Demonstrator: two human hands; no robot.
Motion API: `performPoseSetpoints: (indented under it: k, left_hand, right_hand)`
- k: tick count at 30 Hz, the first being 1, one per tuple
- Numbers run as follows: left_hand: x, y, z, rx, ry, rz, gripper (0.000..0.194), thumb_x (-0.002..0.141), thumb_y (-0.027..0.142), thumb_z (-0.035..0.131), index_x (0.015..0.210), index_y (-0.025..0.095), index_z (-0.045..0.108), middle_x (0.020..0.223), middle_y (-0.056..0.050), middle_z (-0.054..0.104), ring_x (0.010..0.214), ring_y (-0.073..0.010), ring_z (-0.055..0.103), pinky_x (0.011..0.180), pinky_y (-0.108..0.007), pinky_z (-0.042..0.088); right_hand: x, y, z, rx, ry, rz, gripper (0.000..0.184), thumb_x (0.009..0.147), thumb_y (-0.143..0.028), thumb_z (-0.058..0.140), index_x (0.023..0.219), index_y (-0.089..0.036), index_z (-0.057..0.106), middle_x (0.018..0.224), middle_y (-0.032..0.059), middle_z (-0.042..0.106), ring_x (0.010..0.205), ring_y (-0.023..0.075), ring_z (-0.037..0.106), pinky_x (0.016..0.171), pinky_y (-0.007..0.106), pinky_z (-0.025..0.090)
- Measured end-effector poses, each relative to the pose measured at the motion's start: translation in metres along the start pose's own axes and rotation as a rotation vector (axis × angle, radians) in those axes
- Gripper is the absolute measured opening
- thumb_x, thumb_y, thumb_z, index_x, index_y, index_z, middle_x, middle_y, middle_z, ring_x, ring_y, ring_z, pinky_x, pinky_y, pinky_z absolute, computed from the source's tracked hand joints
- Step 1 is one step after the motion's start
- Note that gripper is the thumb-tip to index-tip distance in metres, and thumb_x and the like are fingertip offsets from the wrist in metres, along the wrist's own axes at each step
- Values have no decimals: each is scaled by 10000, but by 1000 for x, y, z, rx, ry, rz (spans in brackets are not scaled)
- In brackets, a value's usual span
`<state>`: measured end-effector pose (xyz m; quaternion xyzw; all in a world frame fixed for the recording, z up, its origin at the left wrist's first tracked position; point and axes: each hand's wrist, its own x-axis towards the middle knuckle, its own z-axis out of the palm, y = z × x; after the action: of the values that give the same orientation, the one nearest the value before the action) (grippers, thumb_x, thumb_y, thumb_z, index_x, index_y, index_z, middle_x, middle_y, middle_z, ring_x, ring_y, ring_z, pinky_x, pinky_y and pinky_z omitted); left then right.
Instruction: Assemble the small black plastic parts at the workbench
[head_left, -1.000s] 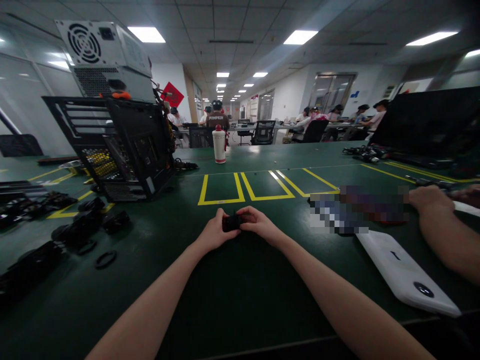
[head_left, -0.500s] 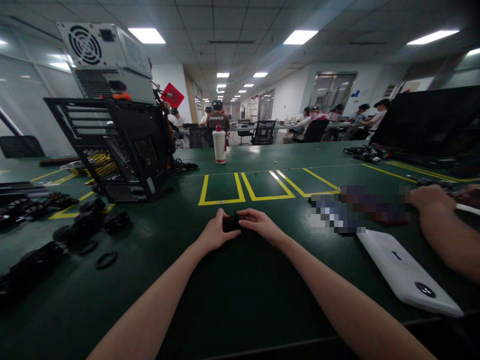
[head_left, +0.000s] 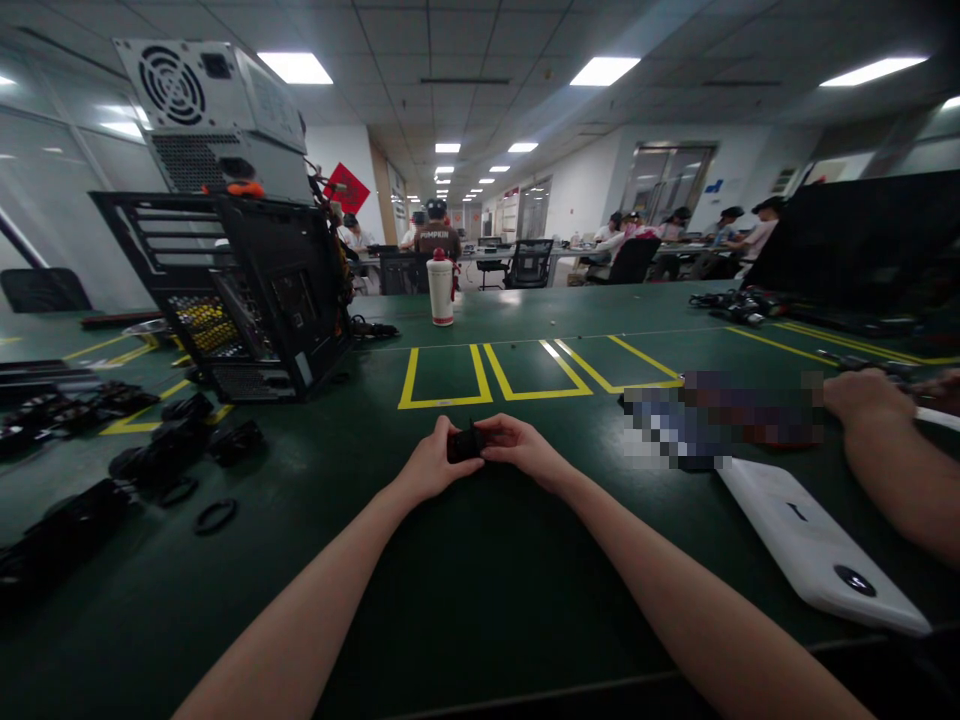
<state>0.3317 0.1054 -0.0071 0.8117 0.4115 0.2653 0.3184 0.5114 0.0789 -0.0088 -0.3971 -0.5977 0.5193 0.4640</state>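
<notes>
Straight ahead, my left hand (head_left: 433, 462) is closed round a small black part (head_left: 465, 443), thumb below and fingers above. From the other side, my right hand (head_left: 523, 450) pinches the right end of the same part, where a thin upright piece shows. The fingers cover much of it, and its exact kind cannot be made out. Both hands are low over the green table (head_left: 465, 590). On the left lie several black cylindrical parts (head_left: 161, 440) that look like camera lenses, with a black ring (head_left: 215, 516) nearer to me.
An open computer case (head_left: 262, 300) carries a power supply (head_left: 217, 95) at the left. Beyond my hands are yellow tape outlines (head_left: 444, 404) and a white cup (head_left: 442, 290). At the right lie a white device (head_left: 814, 540) and another person's hand (head_left: 870, 395).
Both hands keep their hold on the black part, which looks slightly turned between the fingers. The whole view has shifted very slightly; nothing else has visibly moved.
</notes>
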Motion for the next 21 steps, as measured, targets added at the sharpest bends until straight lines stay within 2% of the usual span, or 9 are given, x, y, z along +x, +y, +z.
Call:
performPoseSetpoints:
  k: [3,8,16,21]
  left_hand:
    - [0,0,0,6,6,11,447,612,487,577,887,194,380,911,-54,548,775,-190,544,639,-300,417]
    - [0,0,1,9,15,13,438,609,479,581,877,195,383,882,-42,547,748,-183,545,615,-289,413]
    - [0,2,1,21,20,27,425,614,473,580,865,196,378,874,-43,551,737,-181,546,608,-283,410]
    - [0,2,0,11,8,9,421,616,458,584,872,196,377,892,-49,555,746,-180,550,613,-282,414]
  right_hand:
    - [-1,-1,-1,11,-13,11,396,585,-174,655,964,-188,541,987,39,586,937,162,545,864,359,399]
    - [2,4,-1,28,73,17,286,680,-265,580,954,-190,557,988,37,576,911,147,534,875,348,374]
    - [1,1,-1,208,81,40,292,675,-243,587,963,-215,548,1025,38,556,963,156,513,873,346,377]
    - [1,5,3,197,119,33,377,640,-204,618,1009,-205,540,1046,46,556,983,152,514,906,337,357]
